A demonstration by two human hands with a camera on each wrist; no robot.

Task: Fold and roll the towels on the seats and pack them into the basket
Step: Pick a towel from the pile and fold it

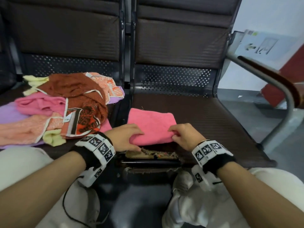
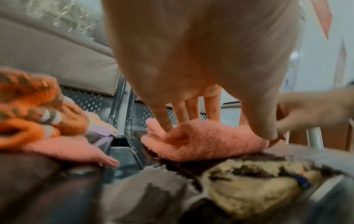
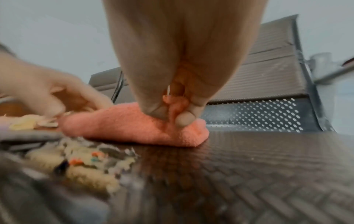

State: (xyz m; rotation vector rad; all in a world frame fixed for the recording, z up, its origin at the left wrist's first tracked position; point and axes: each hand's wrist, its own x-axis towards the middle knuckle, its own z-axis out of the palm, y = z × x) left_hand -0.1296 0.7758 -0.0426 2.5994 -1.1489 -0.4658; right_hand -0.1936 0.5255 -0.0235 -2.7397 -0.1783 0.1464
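Progress is early here, judging by the seats: one pink towel (image 1: 150, 125) is lying folded flat on the right seat (image 1: 213, 122), near its front edge, and the roll is only just being started. The towel's near edge is gripped at its left end by the left hand (image 1: 126, 137), fingers laid over the top and thumb tucked under; the near right corner is pinched between thumb and fingers of the right hand (image 1: 185, 135), a tuft of pink cloth plainly bunched in that pinch in the right wrist view. So the folding of this one looks done, the rolling hardly begun.

And plenty is left! A loose heap of towels (image 1: 54, 109) is piled on the left seat (image 1: 69, 150), unfolded and unrolled: rust-brown, pink, peach, lilac and pale yellow pieces are tangled together. How many are in that heap cannot be counted, since the lower ones are covered.

No basket is seen in any view, so whether anything has been packed cannot be told. The number of layers in the pink towel is hidden as well. A torn patch with stuffing showing (image 1: 153, 153) is seen at the right seat's front edge, just below the hands. Both wrist views are soft and smeared, and the heap is cut off at the left side of the head view.
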